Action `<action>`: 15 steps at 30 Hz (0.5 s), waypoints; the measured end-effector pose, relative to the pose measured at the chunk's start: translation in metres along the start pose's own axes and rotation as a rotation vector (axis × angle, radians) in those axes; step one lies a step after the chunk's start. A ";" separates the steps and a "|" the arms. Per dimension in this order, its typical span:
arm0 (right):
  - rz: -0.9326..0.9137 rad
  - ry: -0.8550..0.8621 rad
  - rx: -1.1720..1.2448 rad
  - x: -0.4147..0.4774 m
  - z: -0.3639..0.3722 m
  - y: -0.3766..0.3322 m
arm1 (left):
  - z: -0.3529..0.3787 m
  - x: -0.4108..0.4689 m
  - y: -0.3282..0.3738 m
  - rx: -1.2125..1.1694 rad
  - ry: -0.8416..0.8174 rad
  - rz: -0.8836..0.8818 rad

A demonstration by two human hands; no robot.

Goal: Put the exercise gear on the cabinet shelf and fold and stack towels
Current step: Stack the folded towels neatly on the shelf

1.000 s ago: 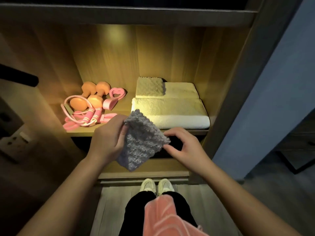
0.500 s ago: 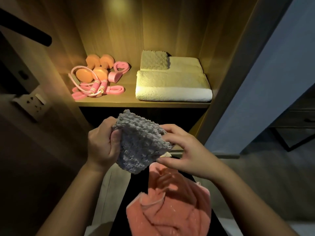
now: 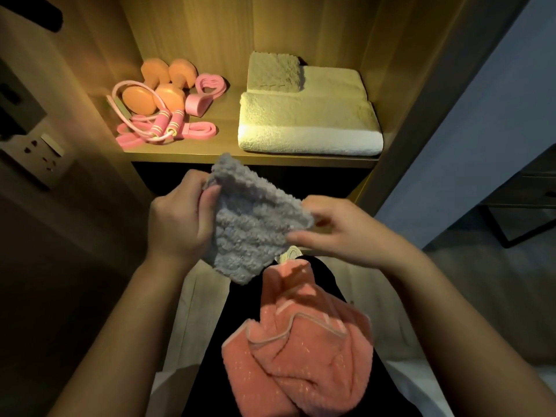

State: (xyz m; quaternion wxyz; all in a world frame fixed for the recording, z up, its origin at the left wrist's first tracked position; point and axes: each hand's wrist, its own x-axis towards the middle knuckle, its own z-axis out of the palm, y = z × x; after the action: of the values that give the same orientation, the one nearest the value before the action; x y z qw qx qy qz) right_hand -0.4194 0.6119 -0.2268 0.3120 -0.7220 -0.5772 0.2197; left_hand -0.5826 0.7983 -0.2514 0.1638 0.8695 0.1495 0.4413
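Note:
A small grey fluffy towel (image 3: 252, 224) hangs in front of the cabinet, below the lit shelf (image 3: 186, 152). My left hand (image 3: 180, 224) grips its left edge and my right hand (image 3: 334, 227) pinches its right corner. A crumpled pink towel (image 3: 301, 350) lies on my lap. On the shelf's right side lie folded cream towels (image 3: 307, 127) with a small beige towel (image 3: 273, 72) on top at the back. On the shelf's left sit orange dumbbells (image 3: 159, 91), a pink jump rope (image 3: 159, 127), a pink band (image 3: 195, 130) and a pink heart-shaped grip (image 3: 207, 85).
The cabinet's side walls close in the shelf on both sides. A wall socket (image 3: 39, 152) sits on the left wall. A blue wall (image 3: 481, 115) and dark furniture (image 3: 535, 200) stand to the right. My shoe tip (image 3: 290, 254) shows below the grey towel.
The view has tilted down, so the shelf sits higher in frame and the pink towel on my lap shows more. Both hands keep hold of the grey towel, drawn lower and nearer to me.

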 end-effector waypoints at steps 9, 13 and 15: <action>0.310 0.136 0.637 -0.014 0.064 0.011 | 0.025 -0.006 -0.002 -0.431 0.002 -0.868; 0.367 0.395 0.715 -0.018 0.114 0.004 | 0.027 -0.013 0.006 -0.555 0.088 -1.048; 0.440 0.561 0.892 -0.017 0.129 0.001 | 0.028 -0.015 0.010 -0.591 0.150 -1.116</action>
State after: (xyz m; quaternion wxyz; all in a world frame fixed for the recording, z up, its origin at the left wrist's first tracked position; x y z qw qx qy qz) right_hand -0.5104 0.6210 -0.3193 0.6749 -0.6542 -0.1598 0.3016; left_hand -0.5667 0.7794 -0.2736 0.5913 0.5456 0.4632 0.3716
